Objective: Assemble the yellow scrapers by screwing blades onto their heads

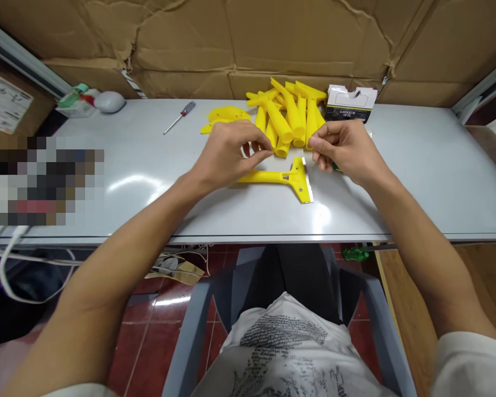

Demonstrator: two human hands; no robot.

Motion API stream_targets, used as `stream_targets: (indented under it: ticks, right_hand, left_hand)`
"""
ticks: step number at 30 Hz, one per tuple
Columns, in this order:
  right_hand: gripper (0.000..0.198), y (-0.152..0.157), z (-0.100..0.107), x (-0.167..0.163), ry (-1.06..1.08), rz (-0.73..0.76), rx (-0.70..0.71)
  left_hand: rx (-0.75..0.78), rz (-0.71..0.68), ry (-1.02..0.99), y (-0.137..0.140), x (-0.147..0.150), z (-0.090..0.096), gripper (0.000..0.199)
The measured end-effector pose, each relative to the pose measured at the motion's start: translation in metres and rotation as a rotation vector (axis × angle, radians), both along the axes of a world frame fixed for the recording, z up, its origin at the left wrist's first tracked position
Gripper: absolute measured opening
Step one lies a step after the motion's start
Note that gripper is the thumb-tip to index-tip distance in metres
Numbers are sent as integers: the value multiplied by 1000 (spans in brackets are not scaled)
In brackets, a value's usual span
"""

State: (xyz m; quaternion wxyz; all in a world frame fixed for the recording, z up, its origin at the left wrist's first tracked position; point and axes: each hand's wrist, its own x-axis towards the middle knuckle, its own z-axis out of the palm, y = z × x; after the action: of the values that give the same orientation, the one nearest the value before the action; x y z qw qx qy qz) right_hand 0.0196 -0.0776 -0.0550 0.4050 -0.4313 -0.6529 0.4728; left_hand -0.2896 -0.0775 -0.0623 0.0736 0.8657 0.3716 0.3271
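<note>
A yellow scraper (298,181) lies flat on the table between my hands, its metal blade edge facing right and its handle pointing left. My left hand (233,148) hovers over that handle, thumb and index fingertips pinched together; anything between them is too small to make out. Level with it on the right, my right hand (344,144) also has thumb and fingers closed in a pinch, and what they may hold cannot be made out. Just beyond both hands is a pile of yellow scraper handles (287,118). Something green shows partly under my right hand.
Flat yellow pieces (229,114) lie left of the pile, with a screwdriver (179,117) farther left. A black and white box (351,102) stands behind my right hand. Cardboard (182,44) lines the table's back. A white mouse (109,102) sits at the back left.
</note>
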Motion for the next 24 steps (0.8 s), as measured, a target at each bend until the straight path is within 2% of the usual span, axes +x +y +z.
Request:
stream_targets:
  ticks: [5,10,13,16,19,21,24]
  right_hand:
    - [30,2,-4,2,-36,35,30]
    - [18,-5,1,-3,-40,42,43]
    - [26,-8,4,-4,-19,30,28]
    - [33,-7,3,-2,-31,48,17]
    - [26,-3,-1,1,-95,104,14]
    - [19,0,-3,3,-172,120,68]
    - [9,4,-7,5,-290,83,226]
  left_hand:
    - [-147,-7,67,3,6,-8,17]
    - [-138,-19,95,3,5,-9,27]
    - [-117,-42,132,0,2,-3,36]
    - [-133,-73,221,-3,1,0,36]
    - [-115,-72,326,-5,3,-2,31]
    - [-95,-65,354,-6,6,-4,27]
    - [-80,-67,331,-9,7,-4,26]
